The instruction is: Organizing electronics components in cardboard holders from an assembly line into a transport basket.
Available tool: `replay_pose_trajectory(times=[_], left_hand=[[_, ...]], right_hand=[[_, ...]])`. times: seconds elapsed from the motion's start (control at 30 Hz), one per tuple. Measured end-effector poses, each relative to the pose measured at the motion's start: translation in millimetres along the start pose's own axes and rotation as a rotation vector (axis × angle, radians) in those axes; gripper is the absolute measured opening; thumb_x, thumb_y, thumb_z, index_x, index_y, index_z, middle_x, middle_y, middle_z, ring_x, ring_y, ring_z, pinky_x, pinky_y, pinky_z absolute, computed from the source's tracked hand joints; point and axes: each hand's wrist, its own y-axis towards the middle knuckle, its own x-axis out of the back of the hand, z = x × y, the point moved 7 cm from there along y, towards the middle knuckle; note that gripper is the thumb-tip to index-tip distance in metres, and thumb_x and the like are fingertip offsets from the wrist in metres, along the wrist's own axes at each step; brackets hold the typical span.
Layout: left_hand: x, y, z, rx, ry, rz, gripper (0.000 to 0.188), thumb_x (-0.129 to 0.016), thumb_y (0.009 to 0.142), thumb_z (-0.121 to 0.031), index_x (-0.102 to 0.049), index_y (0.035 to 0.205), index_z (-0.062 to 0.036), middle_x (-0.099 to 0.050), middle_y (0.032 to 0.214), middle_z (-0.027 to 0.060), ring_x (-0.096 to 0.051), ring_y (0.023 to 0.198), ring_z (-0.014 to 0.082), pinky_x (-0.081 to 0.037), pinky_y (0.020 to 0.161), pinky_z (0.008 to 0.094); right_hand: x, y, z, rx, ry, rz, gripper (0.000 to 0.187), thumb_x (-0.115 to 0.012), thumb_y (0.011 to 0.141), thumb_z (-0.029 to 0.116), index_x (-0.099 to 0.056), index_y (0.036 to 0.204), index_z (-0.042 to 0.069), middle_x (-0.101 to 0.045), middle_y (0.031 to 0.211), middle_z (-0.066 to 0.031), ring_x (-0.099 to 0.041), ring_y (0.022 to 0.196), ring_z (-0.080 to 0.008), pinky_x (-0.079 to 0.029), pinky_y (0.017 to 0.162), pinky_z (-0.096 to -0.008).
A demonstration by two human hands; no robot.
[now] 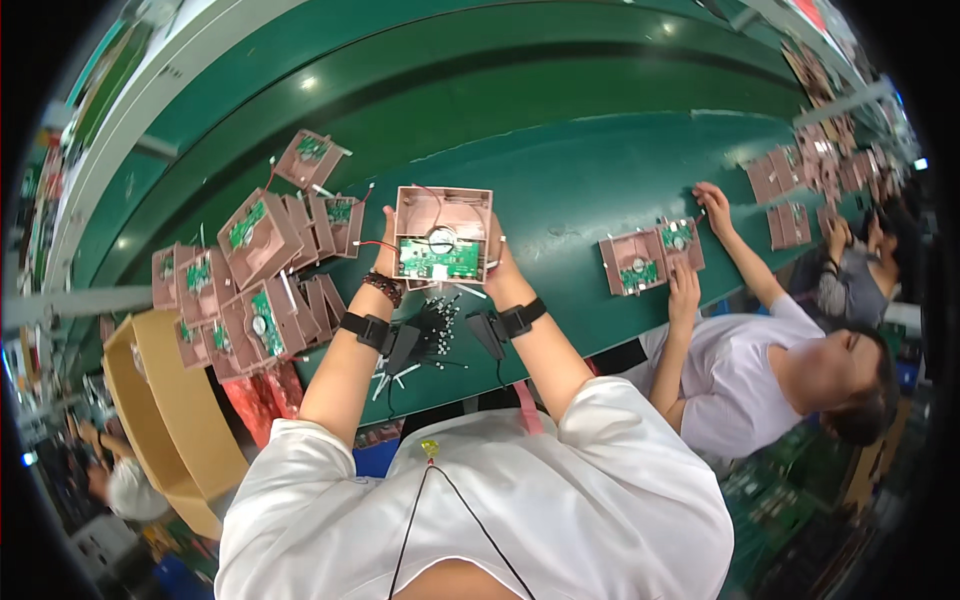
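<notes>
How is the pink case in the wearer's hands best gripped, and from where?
Probably best to hold the pink case by its side walls, left hand from the left, right hand from the right: its open face exposes the green circuit board inside.

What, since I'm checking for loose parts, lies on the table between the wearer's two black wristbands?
In the head view, white-ended black wires lie there on the green table, below the held pink box in the picture.
</notes>
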Motion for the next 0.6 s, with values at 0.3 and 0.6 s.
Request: replay_pose_trajectory(times=[0.3,0.6], left_hand=[[2.2,-93.6,51.9,-0.042,-0.424,-0.050,0.067,-0.027,0.076,-0.058,-0.033,0.117,-0.0055,-0.045,0.108,0.0115,-0.050,0.091,0.0225,-0.043,0.077,0.0325],[31.9,-316.7,201.9,-0.541,-0.376,-0.360,0.070,-0.022,0.079,-0.057,-0.017,0.125,-0.0048,-0.027,0.125,0.0084,-0.028,0.112,0.0151,-0.025,0.092,0.0276]], right_hand=[[-60.2,-116.2,12.6,-0.057,-0.267,0.160,0.044,-0.041,0.082,0.030,-0.032,0.117,0.005,-0.044,0.110,-0.0086,-0.045,0.099,-0.0174,-0.037,0.084,-0.0274],[-65.2,-318.4,-107.7,-0.436,-0.468,0.381,0.043,-0.035,0.083,0.016,-0.021,0.123,0.008,-0.038,0.115,-0.0138,-0.041,0.104,-0.0235,-0.035,0.088,-0.0348]])
